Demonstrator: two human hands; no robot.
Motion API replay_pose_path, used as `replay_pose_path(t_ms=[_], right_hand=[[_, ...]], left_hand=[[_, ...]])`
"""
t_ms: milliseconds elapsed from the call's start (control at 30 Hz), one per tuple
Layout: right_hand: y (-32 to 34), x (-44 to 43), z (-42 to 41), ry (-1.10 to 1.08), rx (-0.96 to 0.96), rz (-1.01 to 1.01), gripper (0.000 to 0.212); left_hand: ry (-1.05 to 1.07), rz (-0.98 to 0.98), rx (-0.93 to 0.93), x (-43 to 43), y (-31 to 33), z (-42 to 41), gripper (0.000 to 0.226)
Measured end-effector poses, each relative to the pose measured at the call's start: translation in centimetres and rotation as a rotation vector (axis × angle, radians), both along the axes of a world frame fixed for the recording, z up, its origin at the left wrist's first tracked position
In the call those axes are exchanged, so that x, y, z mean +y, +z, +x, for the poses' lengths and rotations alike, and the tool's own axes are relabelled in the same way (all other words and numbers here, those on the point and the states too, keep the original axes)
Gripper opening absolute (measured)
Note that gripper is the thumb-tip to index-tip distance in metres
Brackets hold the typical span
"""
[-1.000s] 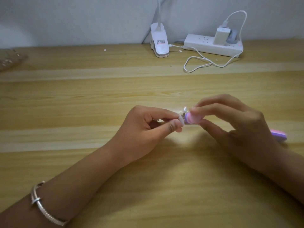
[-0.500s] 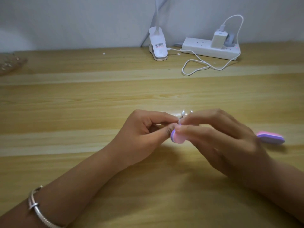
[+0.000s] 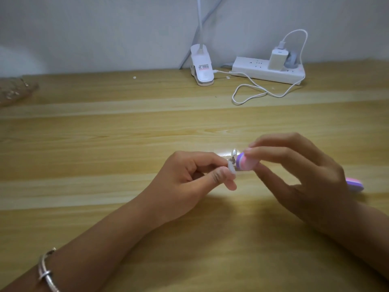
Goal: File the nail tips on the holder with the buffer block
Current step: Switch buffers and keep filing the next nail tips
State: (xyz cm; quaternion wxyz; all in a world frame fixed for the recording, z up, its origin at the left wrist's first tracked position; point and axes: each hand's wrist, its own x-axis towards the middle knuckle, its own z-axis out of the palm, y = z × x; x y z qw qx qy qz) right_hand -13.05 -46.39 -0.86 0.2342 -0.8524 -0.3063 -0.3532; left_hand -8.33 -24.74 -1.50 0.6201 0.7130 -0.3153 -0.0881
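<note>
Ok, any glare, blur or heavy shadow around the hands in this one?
Head view: dim overall; a bright glare patch on the table beside the nail tips; buffer and tips look soft; left hand and right hand throw dark shadows on the near table.

Pretty dim and murky overall, colours look washed out. There's one small bright glare patch on the table (image 3: 126,127) right behind the fingertips. Soft shadows spread toward the camera under the left hand (image 3: 185,175) and right hand (image 3: 305,175), so the light's coming from the far side. Everything's slightly soft, far left edge smeary.
</note>
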Motion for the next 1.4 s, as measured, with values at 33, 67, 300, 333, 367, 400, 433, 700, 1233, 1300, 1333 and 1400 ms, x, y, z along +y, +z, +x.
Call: replay_pose_path(t_ms=[33, 67, 300, 333, 367, 400, 433, 700, 1233, 1300, 1333, 1400], right_hand=[[-0.1, 0.3, -0.3, 0.032, 0.003, -0.002, 0.018], [-0.2, 0.8, -0.6, 0.067, -0.004, -0.033, 0.02], [0.1, 0.1, -0.2, -0.009, -0.03, -0.035, 0.014], [0.1, 0.4, -0.3, 0.009, -0.024, -0.027, 0.014], [-0.1, 0.8, -0.6, 0.036, -0.03, -0.043, 0.015], [-0.4, 1.2, -0.8, 0.057, -0.045, -0.083, 0.017], [-0.6, 1.4, -0.9, 0.069, -0.06, -0.127, 0.019], [-0.2, 0.8, -0.6, 0.015, -0.039, -0.053, 0.014], [-0.1, -0.2, 0.2, -0.045, -0.094, -0.155, 0.017], [0.1, -0.3, 0.2, -0.052, -0.081, -0.102, 0.015], [0.0, 0.1, -0.1, -0.025, -0.079, -0.095, 0.015], [-0.5, 1.0, -0.6, 0.043, -0.089, -0.151, 0.021]], left_hand=[[-0.001, -0.002, 0.01, 0.0, 0.0, 0.0, 0.024], [-0.002, -0.009, 0.02, 0.0, 0.1, 0.1, 0.024], [-0.003, 0.005, 0.018, 0.1, 0.1, 0.1, 0.023], [-0.005, 0.007, 0.02, 0.0, 0.1, 0.1, 0.023], [-0.007, 0.004, 0.023, 0.0, 0.1, 0.2, 0.021], [-0.011, 0.0, 0.025, 0.0, 0.2, 0.2, 0.02], [-0.016, -0.002, 0.024, 0.0, 0.2, 0.2, 0.019], [-0.007, 0.018, 0.02, 0.0, 0.2, 0.1, 0.019], [-0.009, 0.04, 0.002, 0.1, 0.2, 0.1, 0.018], [-0.003, 0.058, -0.008, 0.1, 0.1, 0.1, 0.019], [-0.003, 0.055, -0.008, 0.0, 0.1, 0.1, 0.019], [-0.01, 0.041, -0.002, 0.1, 0.1, 0.2, 0.019]])
